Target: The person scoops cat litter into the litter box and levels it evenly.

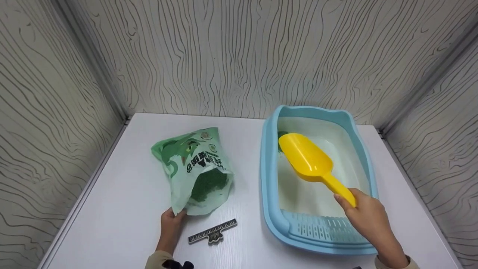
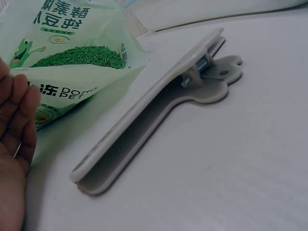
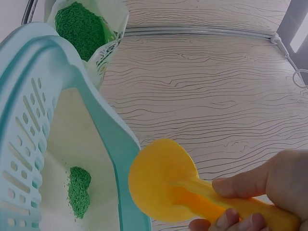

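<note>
My right hand (image 1: 369, 215) grips the handle of a yellow scoop (image 1: 308, 157), which is held over a blue litter box (image 1: 269, 175) with a pale inside. No pellets show on the scoop. Partly behind it in the head view, a small heap of green pellets (image 3: 79, 190) lies in the box. On the left, my left hand (image 1: 171, 228) pinches the near edge of the mouth of a pale green cat litter bag (image 1: 179, 158). The bag lies with its mouth toward me, and green pellets (image 2: 84, 57) are visible inside.
A long bag clip (image 1: 213, 232) with a scalloped grip lies on the white table (image 1: 123, 209), just right of my left hand. Wood-patterned panels (image 1: 209, 59) stand behind the table and on both sides. The box's near side has a slotted ledge (image 1: 317, 228).
</note>
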`<state>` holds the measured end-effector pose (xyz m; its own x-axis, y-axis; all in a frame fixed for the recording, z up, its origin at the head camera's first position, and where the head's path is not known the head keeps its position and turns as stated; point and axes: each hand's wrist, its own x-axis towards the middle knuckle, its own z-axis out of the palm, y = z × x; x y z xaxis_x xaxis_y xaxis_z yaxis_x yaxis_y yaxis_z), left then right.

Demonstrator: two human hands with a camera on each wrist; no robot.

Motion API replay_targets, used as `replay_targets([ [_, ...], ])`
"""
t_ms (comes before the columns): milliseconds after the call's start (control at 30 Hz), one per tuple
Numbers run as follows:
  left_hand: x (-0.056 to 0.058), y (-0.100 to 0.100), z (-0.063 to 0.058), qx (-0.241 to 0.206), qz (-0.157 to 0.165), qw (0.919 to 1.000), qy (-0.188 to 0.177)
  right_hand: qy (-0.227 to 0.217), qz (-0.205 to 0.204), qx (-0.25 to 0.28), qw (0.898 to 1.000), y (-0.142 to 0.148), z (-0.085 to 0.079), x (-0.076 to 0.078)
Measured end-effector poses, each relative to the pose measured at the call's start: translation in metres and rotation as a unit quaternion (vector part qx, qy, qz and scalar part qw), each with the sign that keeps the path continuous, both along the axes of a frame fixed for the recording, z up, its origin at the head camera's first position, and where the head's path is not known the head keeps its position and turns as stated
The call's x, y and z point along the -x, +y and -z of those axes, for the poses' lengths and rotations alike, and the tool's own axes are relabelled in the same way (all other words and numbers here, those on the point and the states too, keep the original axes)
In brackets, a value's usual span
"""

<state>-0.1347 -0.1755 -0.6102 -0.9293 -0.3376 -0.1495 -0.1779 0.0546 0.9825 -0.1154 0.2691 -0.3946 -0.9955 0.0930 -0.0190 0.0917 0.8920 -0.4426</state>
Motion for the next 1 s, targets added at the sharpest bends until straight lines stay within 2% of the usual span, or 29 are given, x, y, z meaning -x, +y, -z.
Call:
replay_targets([
  [400, 0.002, 0.0, 0.004, -0.003, -0.011, 0.9998, 0.017, 0.014, -0.018, 0.012, 1.0, -0.018, -0.002, -0.004],
  [700, 0.002, -0.001, 0.004, -0.013, -0.016, 0.9998, 0.003, 0.012, -0.029, 0.018, 0.999, -0.034, -0.002, -0.004],
  [1000, 0.002, 0.0, 0.004, -0.02, -0.017, 0.9996, 0.014, 0.008, -0.051, 0.031, 0.998, -0.053, 0.002, -0.006],
])
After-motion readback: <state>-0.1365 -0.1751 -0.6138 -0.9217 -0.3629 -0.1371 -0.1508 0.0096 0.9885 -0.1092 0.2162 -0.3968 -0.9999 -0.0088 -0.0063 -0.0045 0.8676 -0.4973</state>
